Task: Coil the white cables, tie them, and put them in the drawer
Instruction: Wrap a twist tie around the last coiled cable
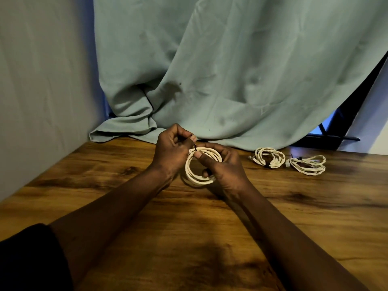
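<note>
Cable coil (197,177) over the counter (105,185) centre: right hand (226,171) grips its 3 o'clock side, left hand (171,150) pinches the black tie (195,149) at 12. Looks light and springy; clamp all loops at the tie.

The scene is dim. Warm light lies on the table (105,196), and the wood has a soft sheen towards its left edge. Cool blue light leaks in at the window (327,124) and at the lower left fold of the curtain (231,70). A broad dark shadow sits on the wood at bottom centre, between the arms (117,206). The sleeve (27,259) sinks to near black. The pale coil (199,177) is bright and fairly sharp, while the black tie (195,149) on it is hard to make out. The wide lens bends the table's edges and the wall (42,80).
</note>
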